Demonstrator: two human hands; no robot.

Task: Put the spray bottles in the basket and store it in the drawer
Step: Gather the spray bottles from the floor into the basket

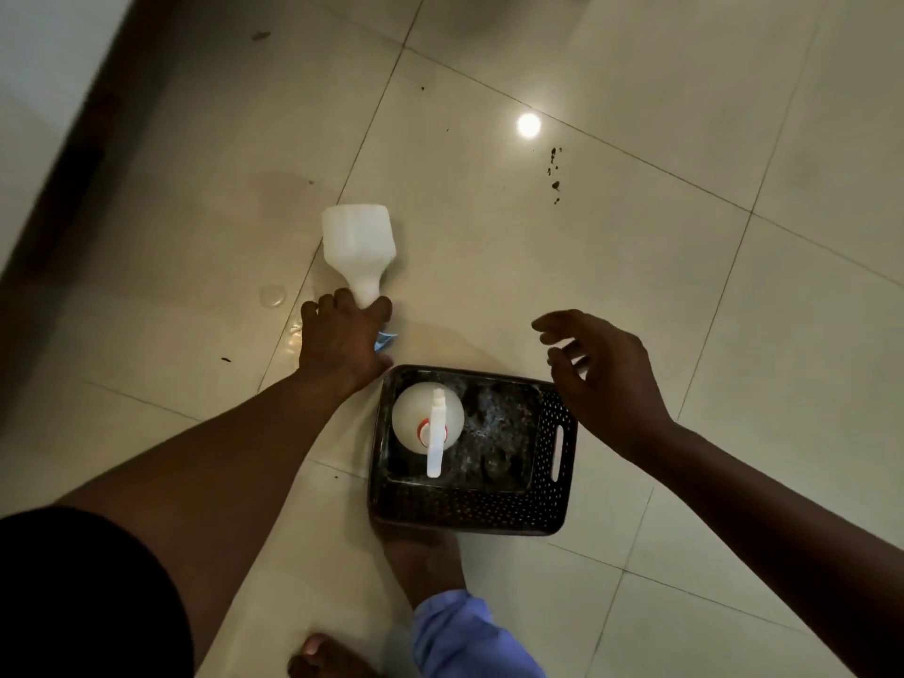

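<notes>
A black perforated basket (555, 435) stands on the tiled floor in front of me. One white spray bottle (426, 420) with an orange collar stands upright in its left half. A second white bottle (358, 242) lies tipped on the floor beyond the basket, base pointing away. My left hand (342, 342) is closed around its neck and blue spray head, which is mostly hidden by my fingers. Above the basket's right rim hovers my right hand (604, 379), fingers spread and holding nothing.
My bare feet (423, 562) and a blue trouser leg (469, 638) are just behind the basket. A dark skirting and white wall (49, 154) run along the left. Dark specks (555, 176) and a wet patch (274, 296) mark the floor tiles.
</notes>
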